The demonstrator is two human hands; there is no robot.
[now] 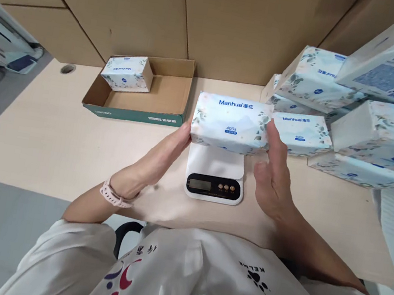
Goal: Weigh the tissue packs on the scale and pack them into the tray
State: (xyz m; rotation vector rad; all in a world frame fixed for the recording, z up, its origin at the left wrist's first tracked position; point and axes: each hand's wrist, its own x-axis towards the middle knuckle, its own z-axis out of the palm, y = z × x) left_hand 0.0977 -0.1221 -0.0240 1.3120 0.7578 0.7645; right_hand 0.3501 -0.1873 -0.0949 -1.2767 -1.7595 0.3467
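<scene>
A white-and-blue tissue pack (230,124) printed "Manhua" rests over the platform of a small white digital scale (214,181) at the middle of the table. My left hand (166,150) presses its fingers against the pack's left end. My right hand (272,172) lies flat against the pack's right end, fingers stretched out. Both hands hold the pack between them. The scale's display and three buttons face me; I cannot read the display.
An open shallow cardboard tray (160,98) at the back left holds one tissue pack (128,73). Several more tissue packs (341,116) are piled at the right. Large cardboard boxes (239,29) line the back of the pale table (43,137).
</scene>
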